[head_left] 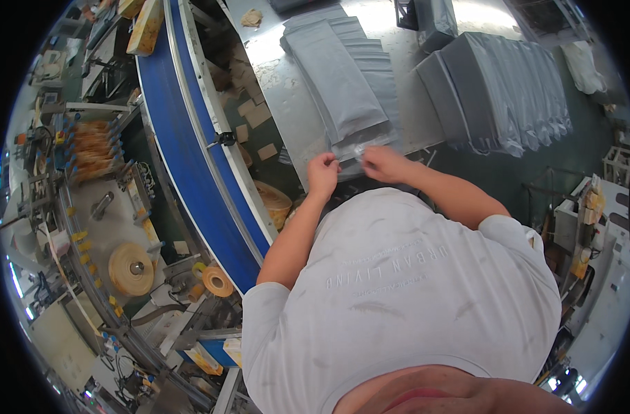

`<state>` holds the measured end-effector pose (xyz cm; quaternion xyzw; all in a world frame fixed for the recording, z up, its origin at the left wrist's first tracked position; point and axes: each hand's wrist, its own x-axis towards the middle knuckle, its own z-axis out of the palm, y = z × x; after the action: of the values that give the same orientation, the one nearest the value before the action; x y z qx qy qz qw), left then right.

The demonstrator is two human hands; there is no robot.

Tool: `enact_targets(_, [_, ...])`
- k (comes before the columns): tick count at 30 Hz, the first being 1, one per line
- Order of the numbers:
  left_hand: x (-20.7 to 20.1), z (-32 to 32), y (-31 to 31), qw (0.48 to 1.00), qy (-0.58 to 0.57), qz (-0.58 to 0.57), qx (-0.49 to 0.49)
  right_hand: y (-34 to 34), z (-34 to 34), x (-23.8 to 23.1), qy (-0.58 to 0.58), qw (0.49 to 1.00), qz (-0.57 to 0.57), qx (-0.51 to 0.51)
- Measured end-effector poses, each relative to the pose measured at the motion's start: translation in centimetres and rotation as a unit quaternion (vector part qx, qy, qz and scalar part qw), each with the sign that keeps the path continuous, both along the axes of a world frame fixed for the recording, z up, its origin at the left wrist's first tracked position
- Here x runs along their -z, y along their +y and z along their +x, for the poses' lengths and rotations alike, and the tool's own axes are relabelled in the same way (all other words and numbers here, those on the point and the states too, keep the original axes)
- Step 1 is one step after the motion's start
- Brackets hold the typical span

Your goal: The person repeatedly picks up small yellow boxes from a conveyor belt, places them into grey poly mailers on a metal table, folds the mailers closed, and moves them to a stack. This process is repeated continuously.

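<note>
A long grey plastic bag (336, 86) lies on top of a fanned-out pile of similar grey bags (377, 65) on the metal table. Its near end has a shiny, clear-looking edge. At the left corner of that end, my left hand (323, 174) is closed, with thumb and fingers pinching the bag's edge. My right hand (386, 164) is at the right side of the same end, fingers curled onto the plastic and slightly blurred. Part of the bag's end is hidden behind the fingers.
A thick stack of grey bags (480, 90) sits at the table's right edge. To the left runs a blue conveyor belt (180, 138) with a metal rail. Yellowish packs (146, 27) rest at its far end. Machinery with tape rolls (131, 269) stands farther left.
</note>
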<state>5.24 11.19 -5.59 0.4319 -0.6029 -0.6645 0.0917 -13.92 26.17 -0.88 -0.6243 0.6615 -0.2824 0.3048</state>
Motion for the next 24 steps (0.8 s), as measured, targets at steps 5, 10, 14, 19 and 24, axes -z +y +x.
enact_targets(5, [-3.1,1.3,-1.2,0.943,0.0,-0.313,0.109,22.9,-7.0,0.8,0.26,0.75,0.605,-0.059])
enact_targets(10, [-5.2,-1.0,-5.3,0.688,0.106,-0.67,0.257,15.9,-7.7,-5.0,0.198,0.937,0.278,0.076])
enact_targets(14, [-4.8,-4.3,-8.3,0.559,0.137,-0.698,0.427,3.4,-10.4,-8.1,0.39,0.911,-0.131,-0.025])
enact_targets(19, [-5.6,-4.3,-10.2,0.558,0.149,-0.676,0.457,-1.4,-13.7,-2.6,0.333,0.893,-0.203,-0.225])
enact_targets(24, [-5.4,-3.9,-10.5,0.777,0.14,-0.524,0.319,-2.0,-12.4,1.0,-0.082,0.983,-0.076,0.147])
